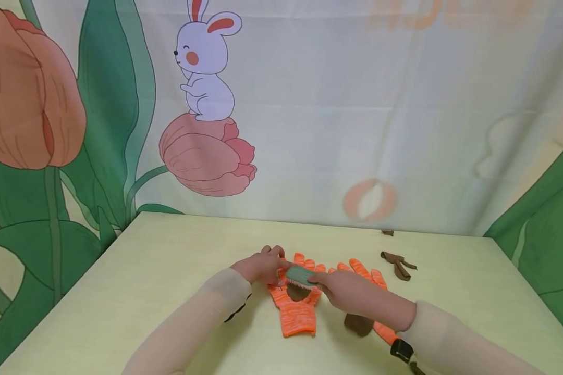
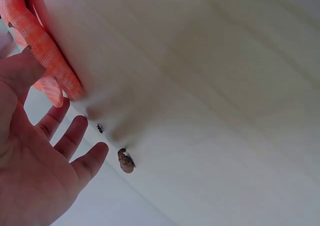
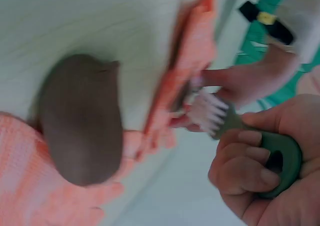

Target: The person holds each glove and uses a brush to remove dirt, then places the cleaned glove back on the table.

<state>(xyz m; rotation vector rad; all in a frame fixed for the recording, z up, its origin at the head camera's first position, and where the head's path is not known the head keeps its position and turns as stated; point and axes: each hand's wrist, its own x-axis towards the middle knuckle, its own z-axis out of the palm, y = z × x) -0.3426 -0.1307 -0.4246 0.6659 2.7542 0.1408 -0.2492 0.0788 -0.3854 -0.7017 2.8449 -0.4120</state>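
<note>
My right hand grips the looped handle of a green scrub brush with pale bristles. The bristles sit right at a brown patch on the palm of an orange knit glove, laid with its fingers pointing away. At that glove's left side is my left hand, its fingers spread and its fingertips touching the glove. A second orange glove lies to the right, partly hidden under my right forearm. On it shows a smooth brown lump.
Brown strips lie on the pale table at the back right, with a smaller brown scrap by the rear edge. Behind the table hangs a printed curtain with a rabbit and tulips.
</note>
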